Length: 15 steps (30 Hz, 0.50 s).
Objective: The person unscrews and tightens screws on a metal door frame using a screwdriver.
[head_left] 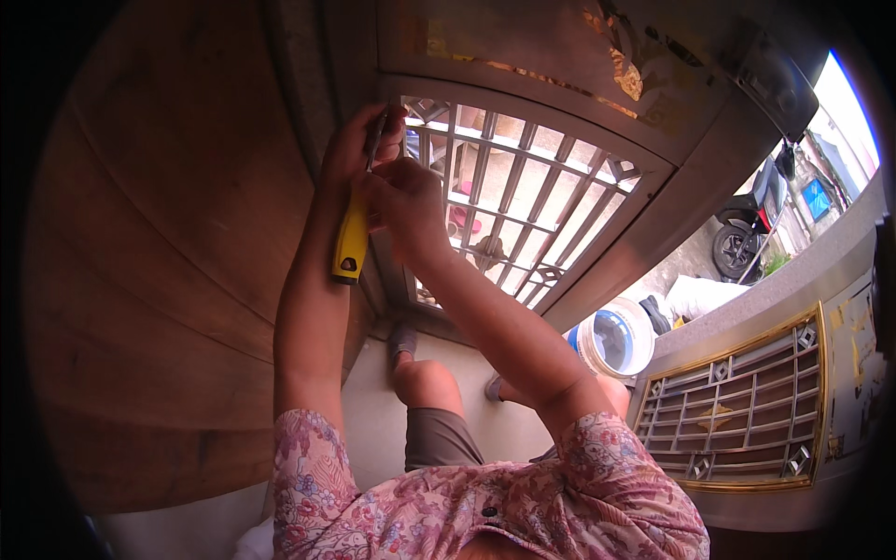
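Note:
My right hand (408, 203) pinches a yellow-handled tool (351, 238) near the top of its handle. The handle's butt, with a dark hole in it, points down along my left forearm. A narrow dark metal shank (376, 140) rises from the handle, across my left hand (349, 149). That hand is closed, its fingers curled beside the shank at the edge of a metal door (523, 78); what they grip is hidden. Both hands are close together, at the upper left corner of the door's barred opening (505, 175).
A brown wooden panel (177, 233) stands close on the left. Right of my legs is a white bucket (611, 338). A second grille panel with a gold frame (728, 411) is at the lower right. Outside, a motorbike (742, 238) is parked beyond a ledge.

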{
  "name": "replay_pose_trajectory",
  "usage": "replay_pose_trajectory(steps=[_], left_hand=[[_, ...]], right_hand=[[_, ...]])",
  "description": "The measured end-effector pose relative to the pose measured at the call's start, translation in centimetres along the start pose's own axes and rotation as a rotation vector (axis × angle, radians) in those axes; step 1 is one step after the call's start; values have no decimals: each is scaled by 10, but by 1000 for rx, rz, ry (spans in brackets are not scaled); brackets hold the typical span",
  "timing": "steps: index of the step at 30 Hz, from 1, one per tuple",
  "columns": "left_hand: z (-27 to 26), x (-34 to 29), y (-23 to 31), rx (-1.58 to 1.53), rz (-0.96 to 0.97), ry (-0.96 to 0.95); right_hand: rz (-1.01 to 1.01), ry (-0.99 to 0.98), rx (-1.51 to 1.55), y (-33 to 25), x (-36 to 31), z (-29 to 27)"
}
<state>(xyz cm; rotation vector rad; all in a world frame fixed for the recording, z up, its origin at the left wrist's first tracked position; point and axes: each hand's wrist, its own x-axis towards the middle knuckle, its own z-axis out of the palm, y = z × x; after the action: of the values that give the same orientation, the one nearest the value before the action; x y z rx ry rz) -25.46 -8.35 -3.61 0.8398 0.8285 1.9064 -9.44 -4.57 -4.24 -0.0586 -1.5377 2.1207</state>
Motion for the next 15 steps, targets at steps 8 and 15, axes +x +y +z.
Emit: replay_pose_trajectory(steps=[8, 15], left_hand=[[20, 18, 13, 13, -21, 253], [17, 29, 9, -81, 25, 311]], right_hand=[[-57, -36, 78, -10, 15, -2], [1, -68, 128, -21, 22, -2]])
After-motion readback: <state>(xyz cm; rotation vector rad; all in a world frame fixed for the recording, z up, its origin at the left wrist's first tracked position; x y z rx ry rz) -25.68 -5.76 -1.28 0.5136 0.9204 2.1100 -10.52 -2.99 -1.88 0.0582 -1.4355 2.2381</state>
